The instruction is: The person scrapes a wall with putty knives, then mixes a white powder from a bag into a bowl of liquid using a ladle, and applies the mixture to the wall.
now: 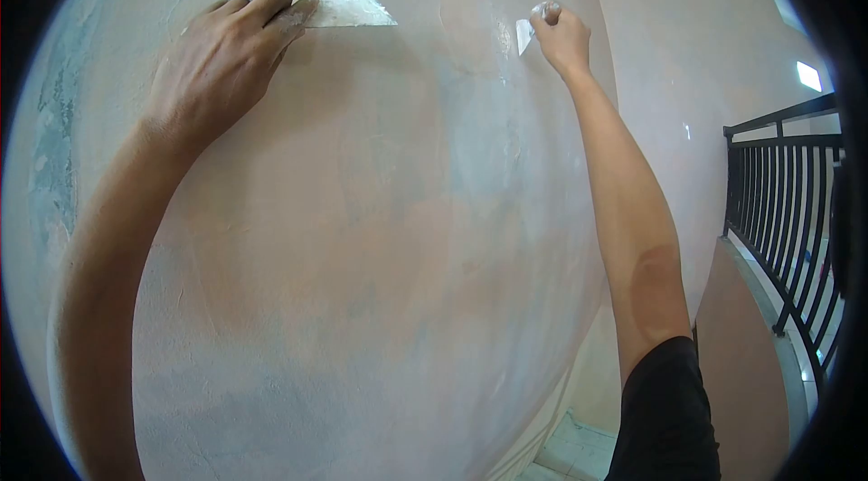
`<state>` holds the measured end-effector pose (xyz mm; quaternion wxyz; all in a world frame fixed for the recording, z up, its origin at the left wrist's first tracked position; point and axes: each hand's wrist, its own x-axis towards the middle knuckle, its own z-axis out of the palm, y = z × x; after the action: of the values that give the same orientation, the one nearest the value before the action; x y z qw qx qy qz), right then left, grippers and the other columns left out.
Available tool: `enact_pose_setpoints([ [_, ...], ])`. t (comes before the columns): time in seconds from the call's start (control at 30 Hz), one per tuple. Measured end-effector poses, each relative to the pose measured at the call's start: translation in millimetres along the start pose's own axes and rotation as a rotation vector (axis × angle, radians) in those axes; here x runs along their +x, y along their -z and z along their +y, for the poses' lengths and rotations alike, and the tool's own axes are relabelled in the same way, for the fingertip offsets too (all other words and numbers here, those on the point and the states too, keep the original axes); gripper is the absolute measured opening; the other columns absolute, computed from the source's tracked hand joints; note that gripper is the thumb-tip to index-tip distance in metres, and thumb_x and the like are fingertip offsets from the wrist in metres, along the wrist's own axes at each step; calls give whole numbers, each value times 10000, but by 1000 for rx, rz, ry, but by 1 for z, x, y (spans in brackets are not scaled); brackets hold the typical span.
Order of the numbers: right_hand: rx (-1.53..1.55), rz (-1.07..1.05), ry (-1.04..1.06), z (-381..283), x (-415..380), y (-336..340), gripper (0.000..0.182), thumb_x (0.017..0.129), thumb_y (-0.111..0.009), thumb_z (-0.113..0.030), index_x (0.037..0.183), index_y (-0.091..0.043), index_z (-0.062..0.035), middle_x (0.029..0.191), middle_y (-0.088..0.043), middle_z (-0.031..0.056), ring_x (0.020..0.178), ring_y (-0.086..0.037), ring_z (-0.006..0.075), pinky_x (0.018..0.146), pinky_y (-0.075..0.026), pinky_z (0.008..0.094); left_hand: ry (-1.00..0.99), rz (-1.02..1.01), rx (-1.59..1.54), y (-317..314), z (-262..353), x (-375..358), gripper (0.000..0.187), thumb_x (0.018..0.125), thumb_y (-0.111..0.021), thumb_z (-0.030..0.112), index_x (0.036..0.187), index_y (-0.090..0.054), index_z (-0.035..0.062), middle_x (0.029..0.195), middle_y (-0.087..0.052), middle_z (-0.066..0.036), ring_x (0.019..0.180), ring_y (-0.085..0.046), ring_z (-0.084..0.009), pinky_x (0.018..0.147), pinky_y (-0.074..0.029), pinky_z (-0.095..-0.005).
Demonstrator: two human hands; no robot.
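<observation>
My left hand (231,47), with a ring on one finger, is closed around a putty knife (353,9) at the upper left. Its wide blade points right and carries whitish paste along the edge. Farther right, my right hand (562,36) grips a second, smaller-looking scraper (523,35), whose pale blade is at the wall surface. Both handles are mostly hidden by my fingers. Behind them spreads a plastered wall (362,237) with patchy pinkish and grey areas. A wet, shiny smear (504,40) shows just left of the right blade.
A black metal railing (782,142) stands on a low wall (746,345) at the right. Pale tiled flooring (579,445) shows far below, at the bottom right. Another wall (687,56) meets the plastered one at a corner. A bluish rough strip (56,146) runs down the left side.
</observation>
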<state>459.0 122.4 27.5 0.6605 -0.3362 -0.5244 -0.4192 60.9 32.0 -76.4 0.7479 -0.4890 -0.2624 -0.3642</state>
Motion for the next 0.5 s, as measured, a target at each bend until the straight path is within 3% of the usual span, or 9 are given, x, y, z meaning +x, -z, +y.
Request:
enact_pose_setpoints([
  [0.13, 81, -5, 11, -5, -10, -6, 226, 816, -635, -242, 855, -665, -22, 789, -689, 141, 780, -662, 315, 780, -508, 407, 13, -9, 17, -3, 2, 2, 335, 914, -594, 118, 1247, -630, 105, 1141, -597, -44, 996, -625, -201, 934, -520, -313],
  [0.2, 76, -5, 19, -11, -8, -8, 224, 818, -633, -244, 839, -656, -22, 780, -686, 139, 775, -661, 314, 774, -507, 411, 12, -19, 27, 0, 4, 4, 238, 929, -573, 120, 1137, -680, 75, 1187, -621, -51, 1017, -633, -208, 915, -537, -287],
  [0.33, 84, -56, 18, -18, 3, -6, 228, 816, -631, -247, 798, -632, -19, 752, -678, 133, 755, -656, 313, 757, -506, 415, 11, -7, 13, 0, 4, 5, 230, 932, -570, 126, 1125, -683, 73, 1182, -622, -48, 1019, -632, -203, 918, -536, -284],
  [0.4, 85, -52, 23, -21, 8, -7, 238, 811, -633, -253, 791, -629, -16, 742, -674, 132, 749, -655, 312, 756, -506, 415, 13, -25, 4, -3, 2, 4, 341, 919, -585, 118, 1257, -628, 125, 1159, -595, -34, 1010, -619, -194, 942, -519, -308],
  [0.5, 105, -53, 20, -25, 10, -5, 256, 800, -637, -265, 779, -626, -10, 730, -669, 133, 742, -653, 311, 755, -506, 416, 22, -11, 20, -6, 3, 5, 340, 921, -584, 125, 1259, -628, 128, 1160, -594, -32, 1004, -621, -195, 941, -522, -301],
])
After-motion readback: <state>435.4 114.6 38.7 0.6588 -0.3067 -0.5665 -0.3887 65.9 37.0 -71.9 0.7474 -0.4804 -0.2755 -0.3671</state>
